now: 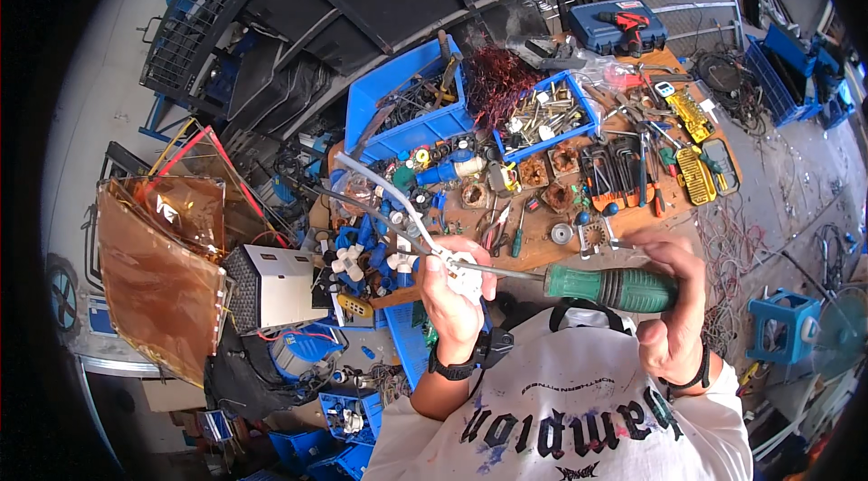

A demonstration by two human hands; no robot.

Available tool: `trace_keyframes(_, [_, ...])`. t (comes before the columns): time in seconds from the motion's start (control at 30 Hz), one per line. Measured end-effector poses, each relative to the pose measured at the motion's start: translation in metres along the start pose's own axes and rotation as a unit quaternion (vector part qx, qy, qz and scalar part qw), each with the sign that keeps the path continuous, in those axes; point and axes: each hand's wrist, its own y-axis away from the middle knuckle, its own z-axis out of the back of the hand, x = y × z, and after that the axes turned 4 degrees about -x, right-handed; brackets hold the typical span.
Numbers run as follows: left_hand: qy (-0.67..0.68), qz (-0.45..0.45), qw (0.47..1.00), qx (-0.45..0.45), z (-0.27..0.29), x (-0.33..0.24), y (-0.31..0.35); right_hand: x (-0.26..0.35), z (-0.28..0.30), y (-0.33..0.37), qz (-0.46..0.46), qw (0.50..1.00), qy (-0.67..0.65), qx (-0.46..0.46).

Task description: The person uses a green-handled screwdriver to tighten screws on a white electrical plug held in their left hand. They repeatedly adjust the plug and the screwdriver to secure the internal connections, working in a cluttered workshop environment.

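Fitting (pixel 466 277) in white is held up before the chest, near the close edge of the tabletop, and is pinched between the thumb and fingers of the left hand (pixel 452 300). This hand is raised from a bent wrist, fingertips pointing away from the body, with a dark band (pixel 454 370) worn below it. From the fitting a pale grey cable (pixel 395 194) is led up and to the left. On its right side the shaft of a green-handled screwdriver (pixel 610 288) is laid level toward it; whether the tip is seated inside seems hidden by the fingers. The handle's butt is met by the right hand (pixel 671 296), whose palm is turned inward, fingers spread above the handle and thumb held away below it. Beyond, on the wooden tabletop (pixel 540 254), pliers, hex keys and loose fittings are scattered, and a blue bin (pixel 418 127) and a shallow blue tray (pixel 589 110) of metal hardware are set farther back.
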Motion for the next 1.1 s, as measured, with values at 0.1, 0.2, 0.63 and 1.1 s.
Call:
trace_keyframes(0.1, [0.002, 0.002, 1.000, -0.003, 0.001, 0.001, 0.000, 0.011, 0.011, 0.001, -0.106, 0.991, 0.050, 0.059])
trace_keyframes(0.2, [0.001, -0.002, 1.000, 0.005, 0.002, 0.002, -0.001, 0.014, 0.008, -0.016, 0.111, 0.986, 0.115, 0.053])
trace_keyframes(0.63, [0.012, 0.009, 1.000, 0.000, 0.003, 0.000, -0.001, 0.004, 0.016, -0.002, -0.038, 0.995, 0.046, 0.085])
trace_keyframes(1.1, [-0.006, 0.012, 1.000, 0.013, 0.003, 0.001, 0.004, 0.000, 0.010, -0.004, 0.108, 0.990, -0.067, 0.067])
